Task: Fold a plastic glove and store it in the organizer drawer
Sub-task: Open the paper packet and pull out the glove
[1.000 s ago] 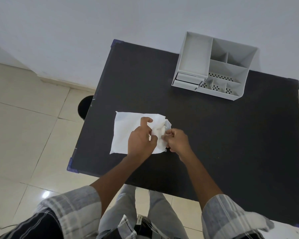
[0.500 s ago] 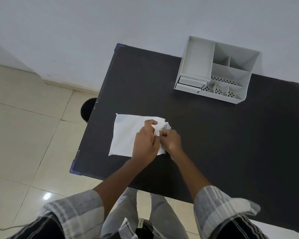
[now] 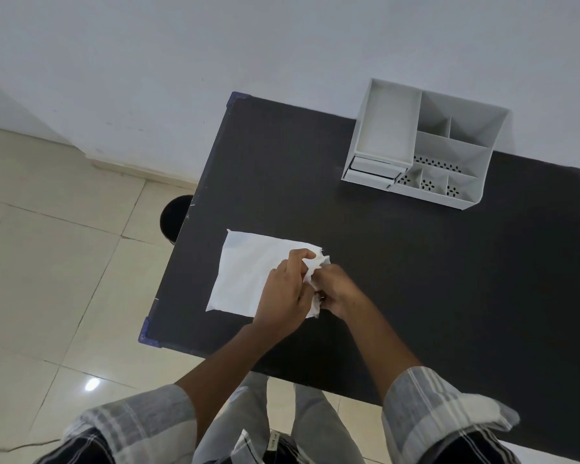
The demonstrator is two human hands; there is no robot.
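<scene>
A white plastic glove [image 3: 248, 272] lies mostly flat on the black table [image 3: 415, 279], near its left front part. The glove's right end is bunched up. My left hand [image 3: 286, 289] and my right hand [image 3: 337, 289] are close together there, both pinching the crumpled end. The grey organizer [image 3: 422, 145] stands at the table's far right side, against the wall. Its small drawers [image 3: 372, 170] face me at its lower left corner and look closed or nearly so.
Beige floor tiles [image 3: 47, 262] lie to the left of the table. A round black object [image 3: 174, 217] sits on the floor under the table's left edge. Blue corner guards [image 3: 148, 333] mark the table corners. The wall runs right behind the organizer.
My right hand has moved left to meet my left hand, and the glove's right end is more bunched between them. The camera has shifted slightly.
</scene>
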